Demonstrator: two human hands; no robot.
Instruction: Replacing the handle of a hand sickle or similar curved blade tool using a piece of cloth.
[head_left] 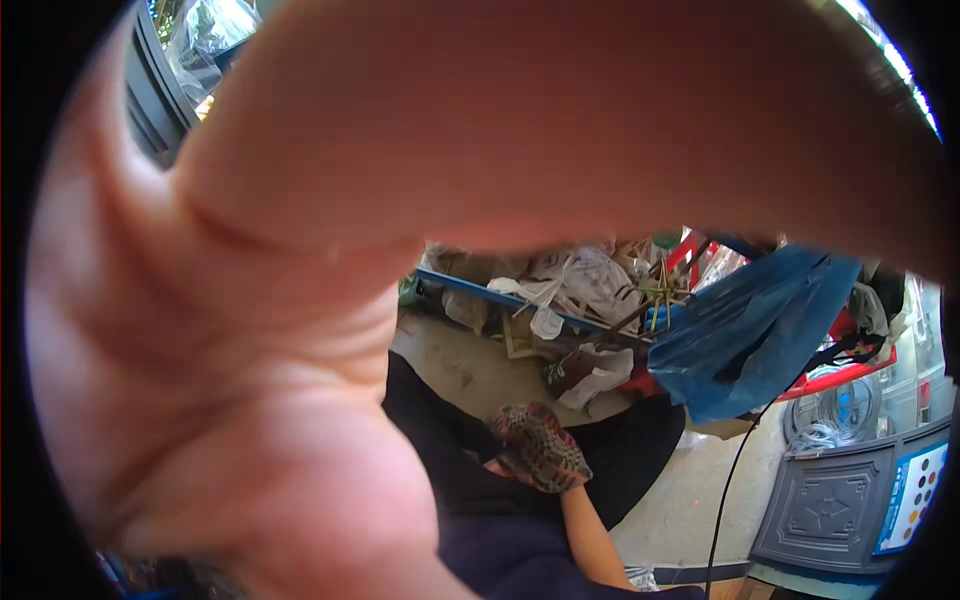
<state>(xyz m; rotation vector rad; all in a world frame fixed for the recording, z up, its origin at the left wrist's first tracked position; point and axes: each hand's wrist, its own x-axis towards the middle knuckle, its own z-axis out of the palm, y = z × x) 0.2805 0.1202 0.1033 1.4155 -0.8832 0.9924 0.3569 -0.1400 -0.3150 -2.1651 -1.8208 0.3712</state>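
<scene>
My left hand (300,330) is very close to the camera and fills the left side and top of the view. Its palm side faces me, and one thick finger stretches across the top; the fingertips are out of sight. Nothing shows in this hand. Lower down, my right hand (543,447) rests over my dark-clothed legs. A brown and green patterned covering, a glove or a cloth, hides its fingers, so I cannot see whether they hold anything. The bare right forearm (593,535) comes up from the lower edge.
Ahead lies a heap of plastic bags and scraps (590,280) behind a blue edge. A blue plastic sheet (750,335) hangs over a red frame (835,380). A black cable (728,500) runs down beside a grey panelled cabinet (825,505) at the right. Coiled clear tubing (830,415) sits above it.
</scene>
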